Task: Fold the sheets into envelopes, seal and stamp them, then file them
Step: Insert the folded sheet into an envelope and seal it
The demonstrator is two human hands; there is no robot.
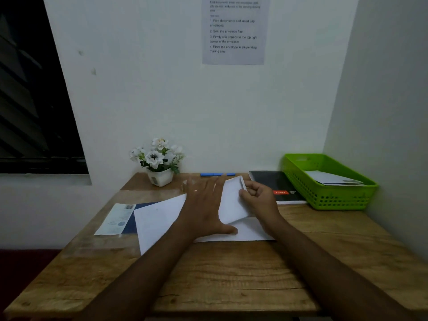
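Observation:
A white sheet (234,202) lies in the middle of the wooden table (231,274), its right part lifted and bent over. My left hand (203,205) rests flat on it with fingers spread, thumb at the crease. My right hand (259,198) pinches the raised edge of that sheet between thumb and fingers. A second white sheet (157,221) lies to the left, partly under my left forearm. At the back right a green basket (324,198) holds a few white envelopes (333,178).
A blue folder (130,224) and a printed slip (115,220) lie at the left. A pot of white flowers (159,161), blue pens (217,174) and a black notebook (275,184) stand along the back wall. An instruction sheet (234,31) hangs above.

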